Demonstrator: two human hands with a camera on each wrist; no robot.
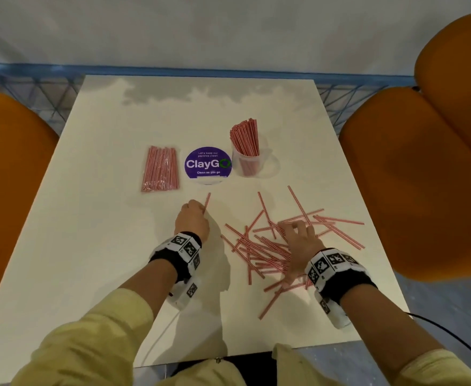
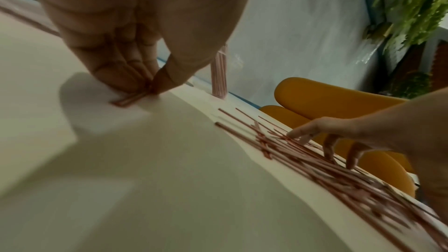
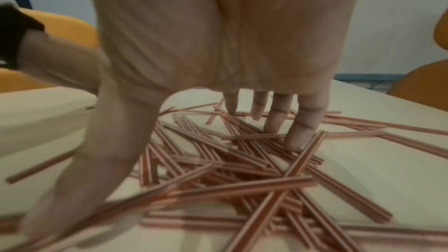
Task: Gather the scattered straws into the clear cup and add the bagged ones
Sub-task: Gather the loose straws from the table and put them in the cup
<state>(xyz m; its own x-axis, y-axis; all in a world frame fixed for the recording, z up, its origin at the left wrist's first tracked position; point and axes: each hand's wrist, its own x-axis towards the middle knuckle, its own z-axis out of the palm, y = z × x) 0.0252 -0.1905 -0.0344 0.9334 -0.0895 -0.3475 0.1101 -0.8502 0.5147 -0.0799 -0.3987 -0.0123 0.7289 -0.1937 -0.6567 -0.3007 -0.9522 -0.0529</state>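
Note:
Red-and-white striped straws [image 1: 259,246] lie scattered in a crossed pile on the right half of the white table [image 1: 89,246]. My right hand [image 1: 292,235] is spread over this pile, and its straight fingers [image 3: 298,137] touch the straws [image 3: 242,175]. My left hand [image 1: 202,208] pinches a straw or two [image 1: 207,201] between thumb and fingertips [image 2: 135,81], low on the table, left of the pile. The clear cup [image 1: 246,162] stands at the back right, holding a bundle of upright straws [image 1: 244,137]. The bagged straws [image 1: 160,168] lie flat at the back left.
A round purple "ClayGo" sticker [image 1: 207,165] lies between bag and cup. Orange chairs stand to the left [image 1: 6,176] and right [image 1: 423,176] of the table. A white cable [image 1: 159,338] runs off the near edge. Green plants [image 2: 412,7] hang beyond the table.

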